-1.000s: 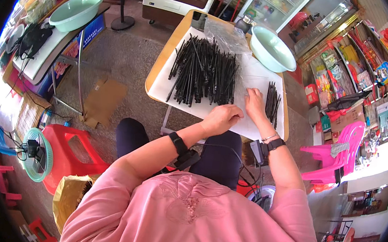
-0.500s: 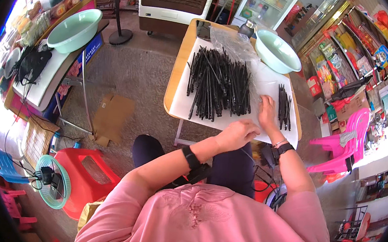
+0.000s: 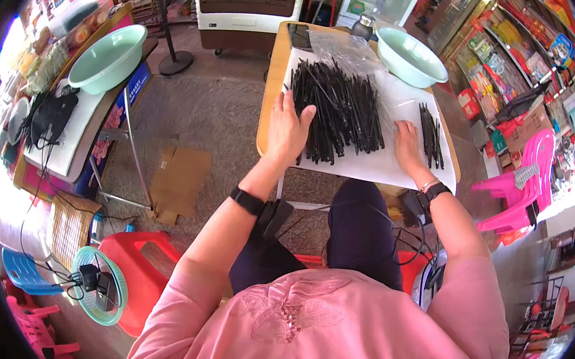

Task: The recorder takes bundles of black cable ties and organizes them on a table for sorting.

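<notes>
A large heap of thin black sticks [image 3: 338, 112] lies on a white sheet [image 3: 398, 169] on the table. My left hand [image 3: 288, 128] is at the heap's left edge, fingers extended and thumb apart. It appears to touch the outer sticks and grips none that I can see. My right hand [image 3: 408, 148] rests over the sheet in the gap between the heap and a smaller row of black sticks [image 3: 431, 134] on the right. Its fingers are loosely spread, with nothing visible in them. Both wrists wear black bands.
Clear plastic wrap [image 3: 347, 48], a phone [image 3: 301, 36], a dark bottle [image 3: 363, 27] and a pale green basin [image 3: 411, 57] occupy the table's far side. Another basin [image 3: 108, 59] stands on the left table. A red stool [image 3: 138, 283] and pink chairs [image 3: 526, 183] flank me; cables hang near my knees.
My left hand has moved from beside my right hand to the heap's left edge, and its fingers have straightened. My right hand stays in the gap. The view has shifted slightly.
</notes>
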A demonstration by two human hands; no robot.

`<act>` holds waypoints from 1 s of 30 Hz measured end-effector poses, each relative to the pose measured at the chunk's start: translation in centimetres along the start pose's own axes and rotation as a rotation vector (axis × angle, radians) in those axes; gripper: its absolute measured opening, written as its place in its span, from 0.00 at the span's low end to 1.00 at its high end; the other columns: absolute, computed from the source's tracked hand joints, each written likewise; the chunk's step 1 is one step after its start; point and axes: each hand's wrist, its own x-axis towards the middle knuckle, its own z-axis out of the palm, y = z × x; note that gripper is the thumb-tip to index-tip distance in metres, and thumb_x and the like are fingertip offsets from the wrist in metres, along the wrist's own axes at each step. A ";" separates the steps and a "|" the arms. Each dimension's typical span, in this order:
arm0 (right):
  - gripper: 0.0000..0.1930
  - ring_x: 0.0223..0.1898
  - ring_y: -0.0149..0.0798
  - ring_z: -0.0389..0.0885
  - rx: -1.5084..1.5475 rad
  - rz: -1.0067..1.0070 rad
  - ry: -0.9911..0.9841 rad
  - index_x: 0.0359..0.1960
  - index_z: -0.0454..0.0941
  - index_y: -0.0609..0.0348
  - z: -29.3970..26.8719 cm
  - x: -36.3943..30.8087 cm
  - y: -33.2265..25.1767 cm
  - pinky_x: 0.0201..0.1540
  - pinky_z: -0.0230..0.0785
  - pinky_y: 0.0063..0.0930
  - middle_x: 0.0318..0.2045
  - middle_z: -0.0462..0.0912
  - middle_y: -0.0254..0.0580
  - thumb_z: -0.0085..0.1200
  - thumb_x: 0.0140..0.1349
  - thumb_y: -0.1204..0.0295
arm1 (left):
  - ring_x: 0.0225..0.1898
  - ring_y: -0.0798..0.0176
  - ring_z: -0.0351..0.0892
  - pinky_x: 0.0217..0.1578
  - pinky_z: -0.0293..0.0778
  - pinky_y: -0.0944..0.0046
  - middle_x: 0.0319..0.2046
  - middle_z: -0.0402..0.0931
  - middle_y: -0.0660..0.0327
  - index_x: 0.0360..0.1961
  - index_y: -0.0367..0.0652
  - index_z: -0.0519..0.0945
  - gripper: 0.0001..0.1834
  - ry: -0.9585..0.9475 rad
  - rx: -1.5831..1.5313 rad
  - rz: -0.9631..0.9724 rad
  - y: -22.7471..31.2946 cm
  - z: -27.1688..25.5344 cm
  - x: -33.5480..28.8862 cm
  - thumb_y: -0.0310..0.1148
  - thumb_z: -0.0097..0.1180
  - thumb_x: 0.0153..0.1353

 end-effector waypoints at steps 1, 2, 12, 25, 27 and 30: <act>0.15 0.47 0.56 0.68 0.014 -0.008 -0.001 0.45 0.70 0.65 0.0 0.1 -0.3 0.51 0.62 0.42 0.44 0.72 0.53 0.44 0.55 0.82 | 0.60 0.38 0.60 0.59 0.57 0.49 0.57 0.61 0.34 0.58 0.27 0.61 0.34 -0.076 -0.043 -0.078 -0.2 0.3 0.4 0.47 0.49 0.63; 0.15 0.47 0.56 0.68 0.029 -0.017 -0.001 0.45 0.70 0.65 0.0 0.1 -0.6 0.51 0.62 0.42 0.43 0.72 0.53 0.44 0.54 0.81 | 0.60 0.38 0.60 0.59 0.57 0.49 0.57 0.61 0.34 0.58 0.27 0.61 0.34 -0.084 -0.040 -0.069 -0.5 0.6 0.4 0.47 0.49 0.63; 0.14 0.45 0.56 0.68 -0.004 -0.036 0.025 0.44 0.70 0.65 -1.0 -0.3 -1.0 0.49 0.63 0.43 0.41 0.72 0.53 0.42 0.55 0.82 | 0.62 0.42 0.59 0.61 0.56 0.52 0.59 0.62 0.38 0.61 0.28 0.59 0.37 -0.105 -0.009 0.088 -0.3 1.0 -0.1 0.52 0.42 0.65; 0.12 0.48 0.52 0.70 0.104 0.116 0.025 0.44 0.72 0.63 -0.1 -0.3 -0.1 0.51 0.65 0.40 0.44 0.73 0.50 0.47 0.58 0.76 | 0.50 0.47 0.73 0.52 0.67 0.57 0.48 0.74 0.48 0.52 0.40 0.73 0.21 0.012 -0.045 -0.065 0.2 0.1 -0.3 0.40 0.51 0.61; 0.12 0.48 0.52 0.70 0.114 0.127 0.026 0.44 0.73 0.63 -0.3 -0.4 0.0 0.51 0.65 0.40 0.44 0.73 0.50 0.47 0.58 0.76 | 0.46 0.51 0.75 0.49 0.68 0.58 0.44 0.76 0.52 0.43 0.41 0.79 0.15 0.052 -0.117 -0.077 0.8 0.3 -0.2 0.39 0.52 0.60; 0.11 0.48 0.52 0.70 0.123 0.131 0.027 0.43 0.73 0.63 -1.0 -0.5 0.2 0.51 0.65 0.41 0.44 0.73 0.50 0.47 0.59 0.74 | 0.44 0.53 0.75 0.45 0.69 0.57 0.39 0.77 0.55 0.35 0.40 0.81 0.13 0.062 0.103 -0.018 3.4 0.2 1.0 0.39 0.53 0.59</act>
